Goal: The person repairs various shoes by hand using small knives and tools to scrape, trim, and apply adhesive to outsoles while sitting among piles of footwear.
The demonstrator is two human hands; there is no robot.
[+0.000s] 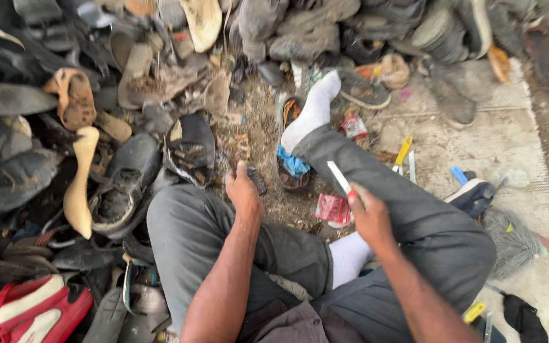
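I sit cross-legged on the ground in grey trousers and white socks. My left hand [244, 192] rests over my left knee and pinches a small dark scrap of sole material [257, 180]. My right hand [368, 215] is above my right thigh, closed on a slim white-bladed knife with a red handle [340, 180] that points up and to the left. A worn sandal with blue cloth inside [292, 166] lies just beyond my hands, under my sock foot [312, 111].
A heap of old shoes and soles fills the left and top, including a tan wooden shoe last [79, 184] and a red-and-white shoe [30, 311]. Red packets [333, 208], yellow and blue tools [404, 151] and a brush [509, 238] lie on the dusty mat at right.
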